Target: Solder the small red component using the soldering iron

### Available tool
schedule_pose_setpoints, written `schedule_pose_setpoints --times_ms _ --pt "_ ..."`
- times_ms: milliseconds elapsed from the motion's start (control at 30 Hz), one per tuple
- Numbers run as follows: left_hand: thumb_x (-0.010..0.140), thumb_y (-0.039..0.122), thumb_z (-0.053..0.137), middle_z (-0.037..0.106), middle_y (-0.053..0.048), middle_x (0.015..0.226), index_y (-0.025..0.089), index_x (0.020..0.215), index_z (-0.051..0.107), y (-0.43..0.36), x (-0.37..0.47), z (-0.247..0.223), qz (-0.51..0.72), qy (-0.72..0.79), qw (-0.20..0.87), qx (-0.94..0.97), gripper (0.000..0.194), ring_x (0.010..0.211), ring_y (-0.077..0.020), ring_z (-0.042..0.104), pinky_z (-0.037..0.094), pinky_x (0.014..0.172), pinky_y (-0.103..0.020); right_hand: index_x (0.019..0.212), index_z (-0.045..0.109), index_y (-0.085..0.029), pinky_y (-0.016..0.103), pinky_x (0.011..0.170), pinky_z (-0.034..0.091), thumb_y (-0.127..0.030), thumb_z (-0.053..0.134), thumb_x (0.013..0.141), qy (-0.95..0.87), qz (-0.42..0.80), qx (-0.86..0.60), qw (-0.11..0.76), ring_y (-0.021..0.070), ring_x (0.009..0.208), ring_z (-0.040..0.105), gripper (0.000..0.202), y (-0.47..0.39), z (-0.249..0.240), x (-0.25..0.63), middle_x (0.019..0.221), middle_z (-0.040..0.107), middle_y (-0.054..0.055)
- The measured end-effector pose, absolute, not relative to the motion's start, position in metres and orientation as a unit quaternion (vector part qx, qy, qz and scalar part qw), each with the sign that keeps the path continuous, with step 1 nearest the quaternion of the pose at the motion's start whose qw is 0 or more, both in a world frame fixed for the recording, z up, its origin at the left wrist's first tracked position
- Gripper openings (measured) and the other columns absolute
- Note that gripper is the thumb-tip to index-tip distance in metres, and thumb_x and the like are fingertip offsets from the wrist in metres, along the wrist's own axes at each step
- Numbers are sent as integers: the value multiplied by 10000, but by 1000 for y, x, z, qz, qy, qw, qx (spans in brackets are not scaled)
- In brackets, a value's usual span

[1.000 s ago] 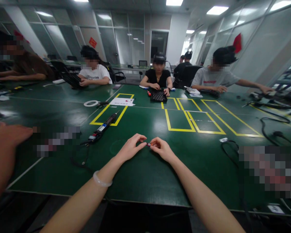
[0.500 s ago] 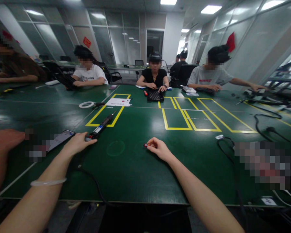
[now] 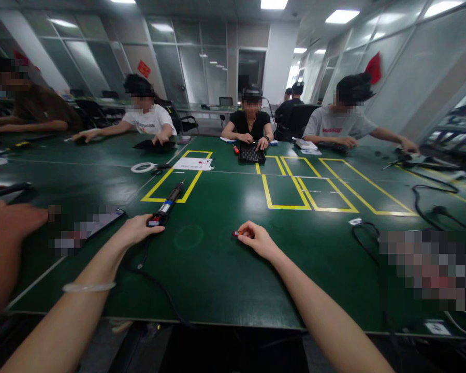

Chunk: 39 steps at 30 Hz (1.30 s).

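Observation:
My left hand (image 3: 142, 230), with a pale bangle on the wrist, grips the rear end of a dark electric screwdriver (image 3: 170, 200). The tool has a blue and white band, its thin tip points away from me, and a black cord trails from its rear. My right hand (image 3: 253, 239) pinches a small red object (image 3: 236, 234) just above or on the green table (image 3: 209, 280); its details are too small to tell. A faint ring mark lies on the table between my hands.
Yellow tape outlines (image 3: 291, 208) mark the table. A phone (image 3: 97, 225) and another person's arm (image 3: 8, 243) are at the left. Black cables (image 3: 363, 248) lie at the right. Across sit several people, one with a black tray (image 3: 251, 154).
My left hand has shifted slightly right with the screwdriver, and its rear end shows more. The person in white across at left has spread their arms and lowered a dark object to the table.

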<state>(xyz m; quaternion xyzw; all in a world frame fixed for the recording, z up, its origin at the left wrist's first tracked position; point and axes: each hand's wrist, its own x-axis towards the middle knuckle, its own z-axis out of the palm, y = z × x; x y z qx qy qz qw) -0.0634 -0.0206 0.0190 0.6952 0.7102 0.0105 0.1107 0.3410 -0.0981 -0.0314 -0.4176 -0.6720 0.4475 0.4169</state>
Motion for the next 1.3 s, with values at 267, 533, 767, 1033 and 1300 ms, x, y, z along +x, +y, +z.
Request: schedule_pose_setpoints --times_ms 267,533,767,1033,1300 --pt "715 642 552 639 -160 1214 136 1252 574 -41 -12 22 30 670 151 726 738 1063 -325 611 467 862 -362 876 597 -170 217 545 369 -301 662 779 -686 416 -435 408 90 556 459 175 -98 -31 340 663 560 -32" --pt "729 579 595 659 -135 1090 179 1152 616 -68 79 19 60 592 140 792 582 992 -296 626 468 808 -334 962 589 -185 220 568 395 -274 637 791 -697 394 -424 423 102 615 496 199 -97 -34 337 749 582 -18" --pt "758 497 603 628 -124 1036 198 1136 592 -87 134 16 64 554 126 820 483 953 -286 628 470 741 -332 896 580 -186 241 605 409 -234 609 814 -730 330 -445 401 123 635 515 100 -101 -30 334 741 578 -11" --pt "768 440 622 609 -106 1022 214 1141 580 -94 149 23 64 543 136 826 439 942 -268 624 467 743 -326 910 585 -208 287 732 436 -171 622 794 -780 222 -448 377 176 805 534 127 -102 -30 333 909 568 34" --pt "825 382 579 577 -180 1130 120 1317 469 -107 159 18 48 545 60 835 569 1030 -313 583 458 786 -356 834 643 -211 293 729 450 -207 607 855 -794 209 -432 373 180 808 565 42 -104 -29 332 919 583 49"
